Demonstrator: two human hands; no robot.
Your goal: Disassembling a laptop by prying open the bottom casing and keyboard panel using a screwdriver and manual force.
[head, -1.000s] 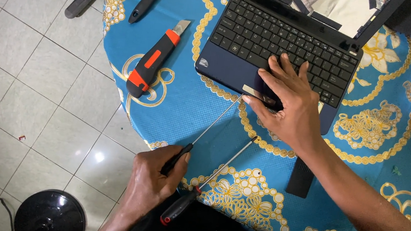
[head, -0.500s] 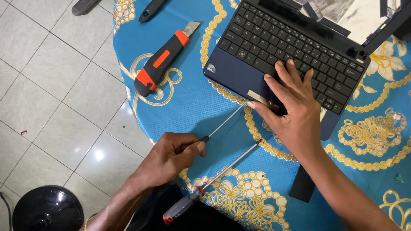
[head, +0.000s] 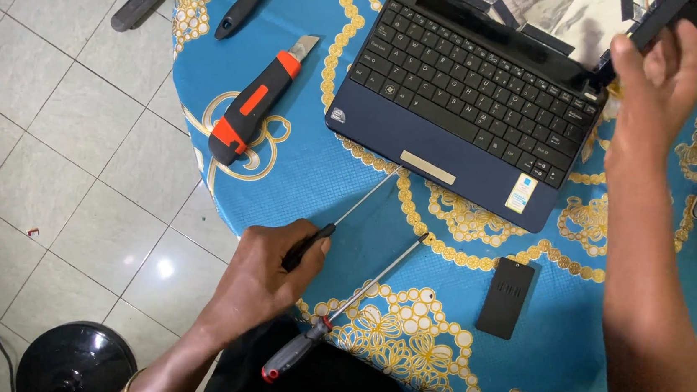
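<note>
Floor (head: 41, 152) is pale square tiles with dark grout lines, glossy; a bright spot of overhead light (head: 164, 268) reflects near the worktop edge. Round worktop (head: 316, 181) is covered in a blue cloth with gold and white floral scrollwork, hanging over the rim. Black round stool or base (head: 78, 361) stands on the tiles at bottom left. Small red speck (head: 33, 232) lies on the floor.

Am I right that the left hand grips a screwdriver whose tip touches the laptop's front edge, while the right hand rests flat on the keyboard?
Not quite. In the head view the right hand is off the keyboard, holding the laptop's screen edge at the far right corner. The left hand does grip a screwdriver with its tip at the front edge.
</note>
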